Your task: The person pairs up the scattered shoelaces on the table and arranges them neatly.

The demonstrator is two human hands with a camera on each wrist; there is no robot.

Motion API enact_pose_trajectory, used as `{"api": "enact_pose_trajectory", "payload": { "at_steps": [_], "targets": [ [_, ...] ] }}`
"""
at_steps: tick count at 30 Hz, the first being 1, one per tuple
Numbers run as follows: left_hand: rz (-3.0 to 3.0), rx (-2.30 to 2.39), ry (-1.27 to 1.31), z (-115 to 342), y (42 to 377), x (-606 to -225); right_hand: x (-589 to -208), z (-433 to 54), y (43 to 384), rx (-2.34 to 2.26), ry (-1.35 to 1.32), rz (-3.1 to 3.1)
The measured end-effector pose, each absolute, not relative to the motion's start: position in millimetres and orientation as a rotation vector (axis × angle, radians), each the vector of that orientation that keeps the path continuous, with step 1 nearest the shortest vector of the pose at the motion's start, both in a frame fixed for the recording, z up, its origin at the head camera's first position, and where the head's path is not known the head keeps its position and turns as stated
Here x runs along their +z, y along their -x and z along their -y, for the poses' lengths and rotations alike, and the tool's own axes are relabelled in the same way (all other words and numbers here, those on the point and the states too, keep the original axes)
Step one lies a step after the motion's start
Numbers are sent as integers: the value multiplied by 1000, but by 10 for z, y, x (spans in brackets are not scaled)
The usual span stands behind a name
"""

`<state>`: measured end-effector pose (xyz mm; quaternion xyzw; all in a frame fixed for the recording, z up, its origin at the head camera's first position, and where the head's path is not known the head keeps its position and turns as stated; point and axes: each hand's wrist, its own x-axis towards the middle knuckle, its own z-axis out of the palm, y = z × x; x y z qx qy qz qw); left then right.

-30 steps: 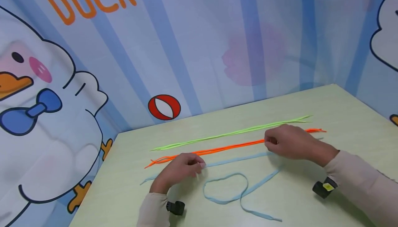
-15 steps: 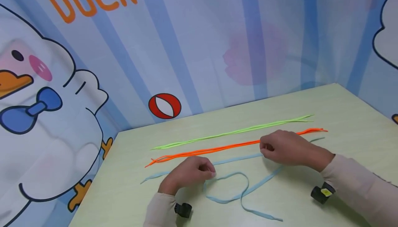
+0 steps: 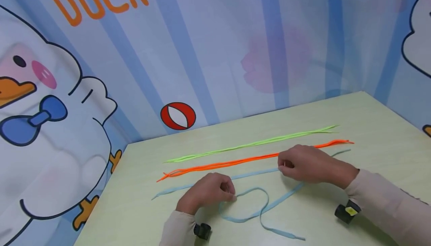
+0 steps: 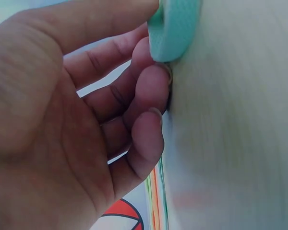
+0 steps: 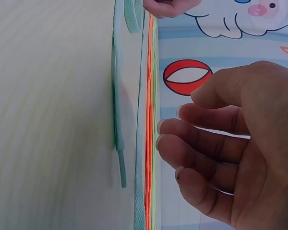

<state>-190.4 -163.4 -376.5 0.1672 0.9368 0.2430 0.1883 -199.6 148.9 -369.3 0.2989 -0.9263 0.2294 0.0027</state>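
A loosely curled light-blue shoelace (image 3: 281, 200) lies on the near part of the table. My left hand (image 3: 210, 190) pinches a bend of it between thumb and fingers; the left wrist view shows the flat band (image 4: 175, 33) at the thumb tip. Behind it a second light-blue shoelace (image 3: 256, 173) runs nearly straight across the table, partly hidden by both hands. Over its right part hovers my right hand (image 3: 308, 163). Its fingers (image 5: 197, 139) are loosely bent, and the right wrist view shows nothing between them.
Beyond the blue laces lie orange shoelaces (image 3: 242, 161) and, farther back, yellow-green shoelaces (image 3: 235, 148), both laid straight. The wooden table (image 3: 380, 126) meets a duck-printed curtain (image 3: 219, 51) at the back. Each wrist carries a small black camera (image 3: 348, 212).
My left hand has left the straight blue lace, coming nearer and to the right, and now pinches the curled one. My right hand has drifted slightly left and nearer.
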Motion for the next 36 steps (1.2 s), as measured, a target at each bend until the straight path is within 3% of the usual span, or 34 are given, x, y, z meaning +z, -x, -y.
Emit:
{"api": "enact_pose_trajectory", "payload": {
  "at_steps": [36],
  "targets": [
    [-2584,950,-562,1569,1881,-3771,-3786,-1399,1986,860,-1090,2890]
  ]
}}
